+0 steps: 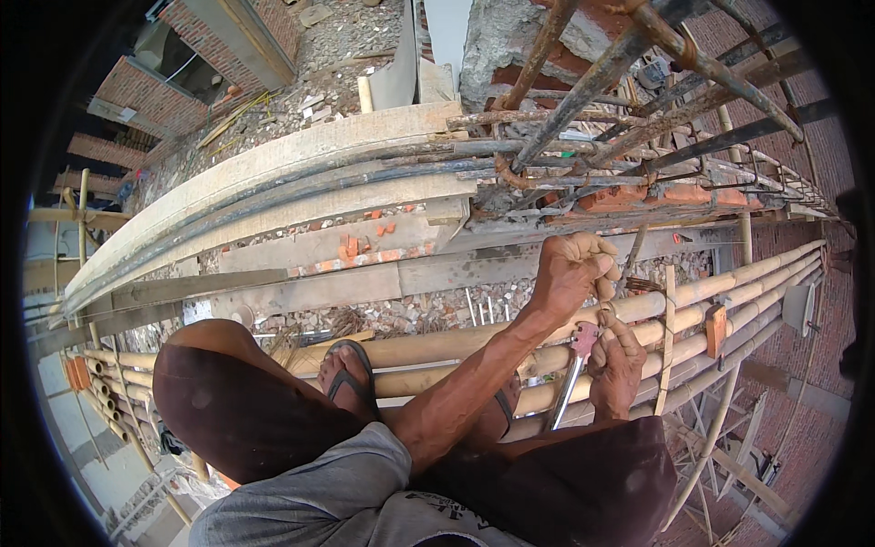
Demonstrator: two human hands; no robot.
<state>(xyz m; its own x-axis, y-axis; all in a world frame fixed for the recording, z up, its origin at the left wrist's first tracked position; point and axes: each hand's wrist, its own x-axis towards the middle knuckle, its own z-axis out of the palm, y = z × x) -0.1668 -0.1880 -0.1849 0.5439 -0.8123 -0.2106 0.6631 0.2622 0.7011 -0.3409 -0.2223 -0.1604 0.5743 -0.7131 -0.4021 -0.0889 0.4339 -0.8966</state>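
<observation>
My left hand (580, 264) is raised over the bamboo poles, its fingers curled together in a pinch; what lies between them is too small to make out. Just below it, my right hand (618, 369) is closed around a long metal hand tool (567, 387) with a silver handle and a worn reddish head; its exact kind is unclear. The right fingertips come close to the left hand. Beside them, a small bundle of thin rusty wire (643, 284) shows against the poles.
Sandalled feet (348, 378) rest on a platform of bamboo poles (419, 350). Ahead run a long formwork board (273, 150) and rusty reinforcing bars (602, 73) jutting up over bricks (656, 198). A brown wooden block (716, 330) sits on the poles at right. Rubble (428, 310) lies below.
</observation>
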